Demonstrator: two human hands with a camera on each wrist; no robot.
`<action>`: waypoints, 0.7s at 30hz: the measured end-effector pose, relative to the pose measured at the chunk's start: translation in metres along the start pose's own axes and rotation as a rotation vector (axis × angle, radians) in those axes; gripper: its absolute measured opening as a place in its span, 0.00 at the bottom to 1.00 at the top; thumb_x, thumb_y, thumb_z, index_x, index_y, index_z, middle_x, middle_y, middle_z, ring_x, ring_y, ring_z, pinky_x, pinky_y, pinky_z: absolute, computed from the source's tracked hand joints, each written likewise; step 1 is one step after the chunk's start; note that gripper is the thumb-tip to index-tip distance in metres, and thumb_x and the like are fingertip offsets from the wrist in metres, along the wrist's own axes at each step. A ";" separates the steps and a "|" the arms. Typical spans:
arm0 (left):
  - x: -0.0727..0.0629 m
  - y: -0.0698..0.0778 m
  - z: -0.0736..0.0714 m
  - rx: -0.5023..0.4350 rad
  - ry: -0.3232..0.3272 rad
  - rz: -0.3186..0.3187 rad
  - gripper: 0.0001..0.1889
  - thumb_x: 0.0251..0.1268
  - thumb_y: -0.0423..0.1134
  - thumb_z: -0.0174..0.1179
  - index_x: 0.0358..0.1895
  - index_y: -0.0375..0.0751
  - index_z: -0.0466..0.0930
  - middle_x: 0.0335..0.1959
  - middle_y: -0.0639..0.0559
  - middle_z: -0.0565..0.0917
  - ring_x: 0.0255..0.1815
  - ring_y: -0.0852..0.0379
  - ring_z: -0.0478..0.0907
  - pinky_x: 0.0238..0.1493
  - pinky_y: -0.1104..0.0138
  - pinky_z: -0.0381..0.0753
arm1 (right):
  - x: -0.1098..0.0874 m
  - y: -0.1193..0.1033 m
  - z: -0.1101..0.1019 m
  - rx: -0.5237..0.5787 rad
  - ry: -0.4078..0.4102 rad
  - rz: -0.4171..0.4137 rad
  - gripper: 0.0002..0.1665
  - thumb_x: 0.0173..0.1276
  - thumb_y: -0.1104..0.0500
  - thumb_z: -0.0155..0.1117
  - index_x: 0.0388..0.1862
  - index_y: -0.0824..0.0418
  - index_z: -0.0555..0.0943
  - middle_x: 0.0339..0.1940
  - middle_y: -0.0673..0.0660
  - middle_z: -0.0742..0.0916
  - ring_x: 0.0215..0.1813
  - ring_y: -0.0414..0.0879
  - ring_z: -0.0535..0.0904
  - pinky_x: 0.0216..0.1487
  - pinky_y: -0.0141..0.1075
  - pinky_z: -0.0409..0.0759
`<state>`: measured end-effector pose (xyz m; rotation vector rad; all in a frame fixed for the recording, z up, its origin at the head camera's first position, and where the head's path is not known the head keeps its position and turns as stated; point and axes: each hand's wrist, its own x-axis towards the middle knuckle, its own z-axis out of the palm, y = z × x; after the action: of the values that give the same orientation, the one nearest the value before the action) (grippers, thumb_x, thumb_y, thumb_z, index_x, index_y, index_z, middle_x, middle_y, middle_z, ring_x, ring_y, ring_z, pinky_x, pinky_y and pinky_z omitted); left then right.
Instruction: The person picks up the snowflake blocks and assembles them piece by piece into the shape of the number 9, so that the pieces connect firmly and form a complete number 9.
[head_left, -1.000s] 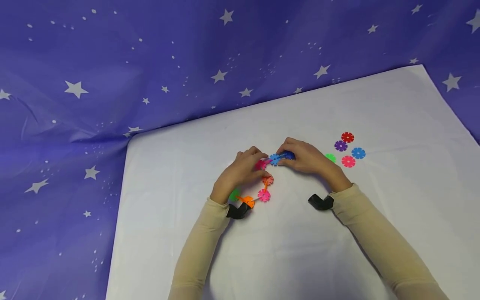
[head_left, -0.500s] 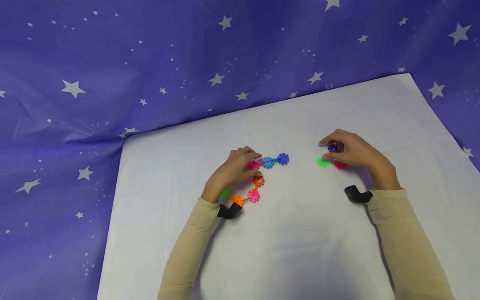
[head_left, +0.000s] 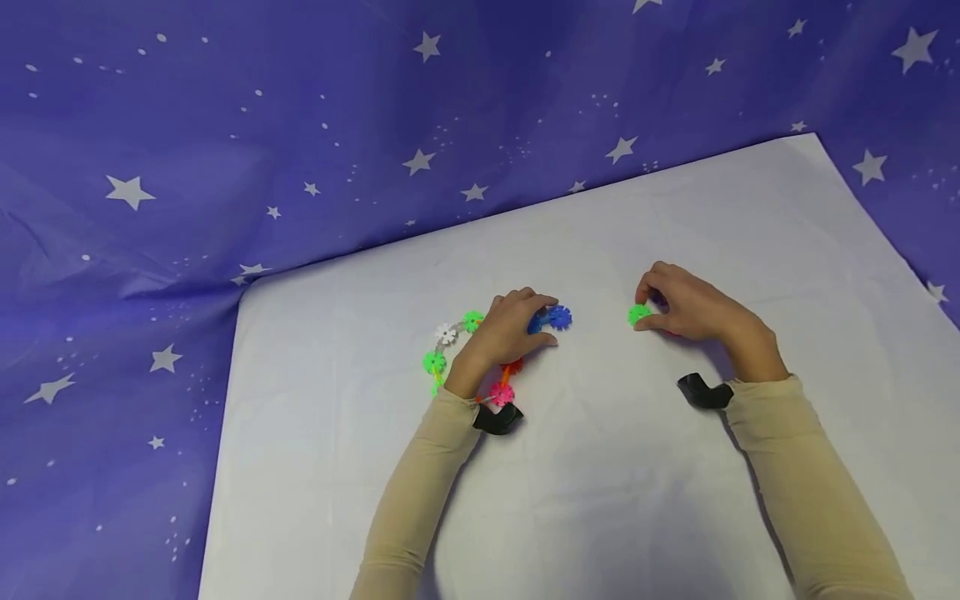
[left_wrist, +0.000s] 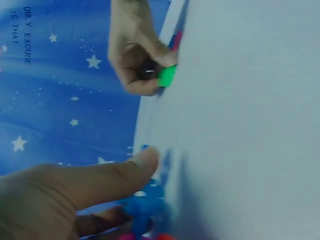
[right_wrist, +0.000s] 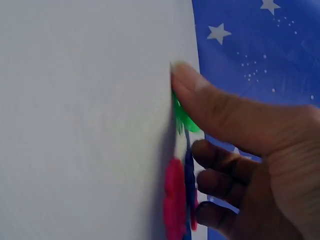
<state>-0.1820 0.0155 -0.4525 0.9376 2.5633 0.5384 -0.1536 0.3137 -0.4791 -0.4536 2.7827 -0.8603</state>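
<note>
My right hand [head_left: 690, 304] pinches a green notched interlocking disc [head_left: 639, 315] by its edges, close over the table; in the right wrist view, the thumb lies on this green disc [right_wrist: 186, 117]. My left hand [head_left: 506, 329] arches over a chain of joined discs, thumb and fingers spread either side of its blue end. A dark blue disc [head_left: 560, 317] ends the chain, just beyond the left fingertips. In the left wrist view the thumb stands in front of the blue discs [left_wrist: 145, 202]. The left hand and wrist hide part of the chain.
The chain curves round with a white disc [head_left: 446, 333], green discs [head_left: 434, 362] and a pink disc [head_left: 502, 393]. Beside the right hand lie loose discs, among them a pink one [right_wrist: 174, 200]. A starry blue cloth [head_left: 360, 125] hangs behind the white table [head_left: 585, 467].
My right hand left the chain's blue end, moved right to the loose discs and took hold of the green one. My left hand shifted right along the chain, from the pink disc to the blue.
</note>
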 end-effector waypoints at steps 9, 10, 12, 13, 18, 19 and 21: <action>0.010 -0.010 0.009 -0.031 0.076 0.045 0.23 0.63 0.48 0.66 0.61 0.51 0.79 0.46 0.55 0.82 0.48 0.59 0.78 0.56 0.62 0.74 | 0.011 -0.018 0.011 0.099 0.051 -0.030 0.07 0.65 0.62 0.69 0.34 0.59 0.77 0.23 0.51 0.76 0.28 0.43 0.68 0.31 0.34 0.67; 0.011 -0.010 0.010 -0.030 0.079 0.047 0.22 0.64 0.49 0.66 0.61 0.51 0.80 0.45 0.55 0.82 0.46 0.59 0.78 0.54 0.62 0.75 | 0.012 -0.021 0.014 0.114 0.055 -0.052 0.06 0.65 0.62 0.68 0.35 0.58 0.78 0.23 0.51 0.76 0.28 0.43 0.68 0.30 0.33 0.67; 0.013 -0.010 0.011 -0.025 0.084 0.048 0.22 0.64 0.49 0.65 0.60 0.51 0.80 0.45 0.55 0.83 0.45 0.60 0.78 0.53 0.64 0.76 | 0.014 -0.026 0.019 0.139 0.059 -0.100 0.04 0.67 0.63 0.66 0.37 0.58 0.79 0.23 0.51 0.76 0.27 0.43 0.68 0.29 0.33 0.67; 0.013 -0.011 0.012 -0.020 0.085 0.046 0.22 0.64 0.49 0.65 0.60 0.51 0.80 0.45 0.55 0.83 0.44 0.60 0.78 0.52 0.65 0.75 | 0.016 -0.028 0.022 0.153 0.058 -0.121 0.03 0.67 0.63 0.66 0.38 0.59 0.79 0.23 0.51 0.76 0.27 0.43 0.68 0.28 0.33 0.68; 0.013 -0.013 0.013 -0.024 0.095 0.044 0.22 0.63 0.50 0.66 0.60 0.50 0.81 0.44 0.55 0.83 0.42 0.60 0.77 0.48 0.66 0.76 | 0.023 -0.036 0.036 0.180 0.049 -0.153 0.04 0.68 0.65 0.64 0.41 0.59 0.81 0.26 0.51 0.79 0.28 0.43 0.70 0.29 0.32 0.71; 0.013 -0.014 0.013 -0.029 0.098 0.046 0.22 0.63 0.50 0.66 0.60 0.50 0.81 0.43 0.55 0.83 0.41 0.60 0.77 0.48 0.66 0.76 | 0.024 -0.037 0.038 0.183 0.051 -0.149 0.04 0.68 0.64 0.64 0.41 0.60 0.81 0.26 0.51 0.80 0.28 0.43 0.70 0.29 0.32 0.71; 0.012 -0.015 0.013 -0.039 0.104 0.047 0.22 0.63 0.49 0.66 0.59 0.50 0.81 0.43 0.55 0.83 0.42 0.60 0.77 0.48 0.66 0.76 | 0.026 -0.040 0.042 0.183 0.054 -0.139 0.04 0.68 0.64 0.64 0.41 0.60 0.81 0.26 0.52 0.81 0.28 0.43 0.70 0.29 0.32 0.70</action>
<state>-0.1927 0.0156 -0.4733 0.9824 2.6178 0.6650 -0.1574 0.2523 -0.4925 -0.6046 2.7125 -1.1626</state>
